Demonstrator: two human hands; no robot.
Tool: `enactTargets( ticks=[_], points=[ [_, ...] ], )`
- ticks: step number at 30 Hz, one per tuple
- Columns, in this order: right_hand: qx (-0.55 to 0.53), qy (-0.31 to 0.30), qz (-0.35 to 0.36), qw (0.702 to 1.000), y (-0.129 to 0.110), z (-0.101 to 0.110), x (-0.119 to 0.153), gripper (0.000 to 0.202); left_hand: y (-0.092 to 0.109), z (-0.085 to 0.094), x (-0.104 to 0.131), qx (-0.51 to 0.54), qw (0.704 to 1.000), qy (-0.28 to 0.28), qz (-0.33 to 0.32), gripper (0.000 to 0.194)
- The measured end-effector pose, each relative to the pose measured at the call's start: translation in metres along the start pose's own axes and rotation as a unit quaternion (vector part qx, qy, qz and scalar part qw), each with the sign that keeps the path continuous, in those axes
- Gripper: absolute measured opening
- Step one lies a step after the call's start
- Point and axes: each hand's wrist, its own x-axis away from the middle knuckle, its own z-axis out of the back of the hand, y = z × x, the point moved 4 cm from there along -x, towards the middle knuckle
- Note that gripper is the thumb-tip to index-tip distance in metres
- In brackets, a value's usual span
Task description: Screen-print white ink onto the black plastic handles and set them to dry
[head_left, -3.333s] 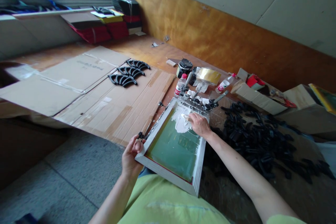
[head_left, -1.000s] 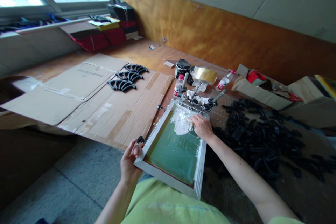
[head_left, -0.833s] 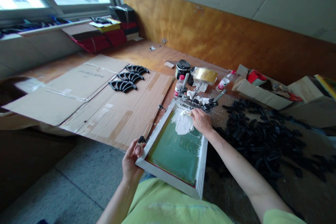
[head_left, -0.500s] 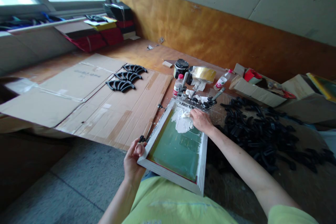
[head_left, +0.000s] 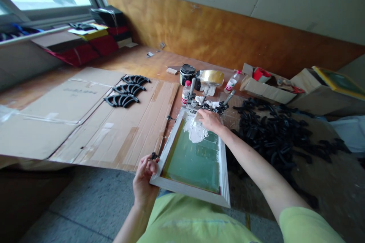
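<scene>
gripping screen frame [head_left: 195, 193] corner w/ left fingers [head_left: 148, 161], right hand [head_left: 209, 120] on ink [head_left: 195, 132]

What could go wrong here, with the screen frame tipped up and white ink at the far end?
1. The left hand grips only one near corner of the screen frame; a slip could drop it.
2. The right hand works in the white ink, which might smear across the green mesh or frame.
3. The forearm passes beside the pile of black parts; stray ink could mark them.

right hand [head_left: 209, 120] moved up to the far end of the screen frame [head_left: 225, 182], white ink [head_left: 196, 133] spread wider
</scene>
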Motion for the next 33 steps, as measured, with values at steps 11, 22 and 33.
enactTargets(
  ticks=[11,22,33],
  points=[
    [-0.02,0.013,-0.031,0.999,-0.006,0.002,0.005,0.03,0.016,-0.013,0.003,-0.088,0.994,-0.066,-0.014,0.018],
    [-0.081,0.181,-0.18,0.963,0.076,0.043,0.038,0.041,0.054,-0.052,0.018,-0.132,0.96,-0.202,-0.143,0.014],
    [-0.077,-0.051,-0.258,0.962,0.116,-0.086,0.18,0.02,0.086,-0.194,0.023,-0.085,0.854,-0.191,-0.476,0.027]
  ],
)
